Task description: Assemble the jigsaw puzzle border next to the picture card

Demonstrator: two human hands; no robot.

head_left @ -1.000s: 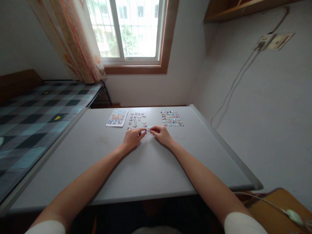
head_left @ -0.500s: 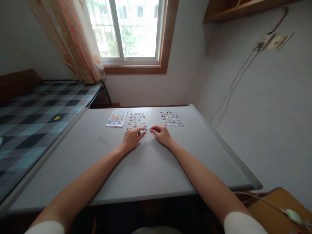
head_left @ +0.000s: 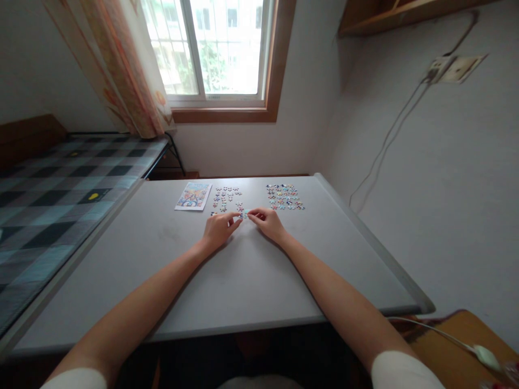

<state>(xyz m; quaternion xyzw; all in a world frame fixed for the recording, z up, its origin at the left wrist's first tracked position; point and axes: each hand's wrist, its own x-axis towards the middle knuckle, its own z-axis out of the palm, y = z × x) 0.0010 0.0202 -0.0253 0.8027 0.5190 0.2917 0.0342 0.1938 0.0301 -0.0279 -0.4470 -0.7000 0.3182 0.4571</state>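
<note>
Head view shows us a few jigsaw pieces [head_left: 244,214], apparently joined, right of the printed picture sheet [head_left: 193,196], between our left hand [head_left: 219,228] and right hand [head_left: 268,222]. Our fingertips bracket them; whether they pinch, we cannot tell. We judge assembly barely begun: a loose cluster [head_left: 223,206] lies just right of the sheet, loose rows [head_left: 280,194] farther right.

The pieces [head_left: 244,214] between the left hand [head_left: 221,227] and right hand [head_left: 268,222] are too small and too covered to show whether either grips them, the card [head_left: 193,196] is illegible (its picture just smudged colour), and picture edges crop the window [head_left: 227,54], curtain [head_left: 117,65], shelf [head_left: 397,20], bed [head_left: 81,189] and sleeves [head_left: 405,373].
</note>
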